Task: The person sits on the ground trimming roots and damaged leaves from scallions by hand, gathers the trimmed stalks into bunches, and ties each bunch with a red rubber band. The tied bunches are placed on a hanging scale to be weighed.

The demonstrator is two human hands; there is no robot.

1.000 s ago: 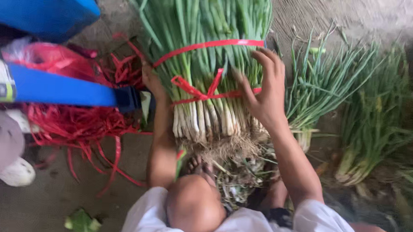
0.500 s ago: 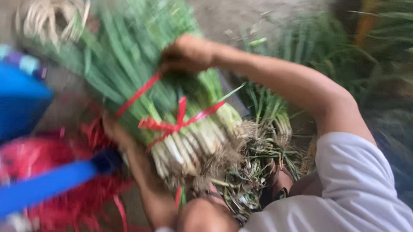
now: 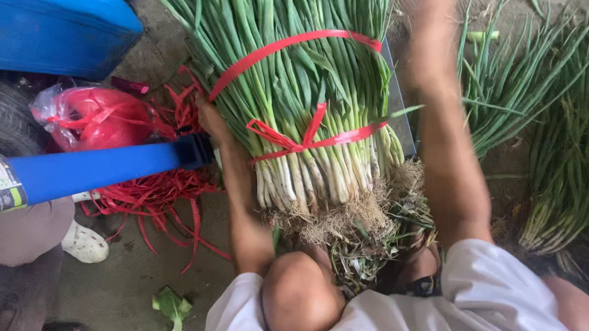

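Note:
A big bundle of green onions (image 3: 298, 97) lies in front of me with its white bulbs and roots toward my knee. Two red plastic straps (image 3: 310, 136) bind it, the lower one knotted in a bow. My left hand (image 3: 210, 121) presses against the bundle's left side, fingers tucked under the stalks. My right arm reaches up along the bundle's right side. My right hand (image 3: 429, 17) is blurred at the top edge, and its fingers cannot be made out.
Loose red strapping (image 3: 156, 194) and a red plastic bag (image 3: 100, 116) lie at left, beside a blue container (image 3: 44, 21) and a blue bar (image 3: 97, 167). More green onion bunches (image 3: 561, 148) lie at right. Root trimmings (image 3: 364, 245) pile near my knee (image 3: 300, 295).
The view swung back over the bundle. The bundle turned from slanting to nearly upright in the picture. My right hand moved from the top strap up toward the frame's top edge.

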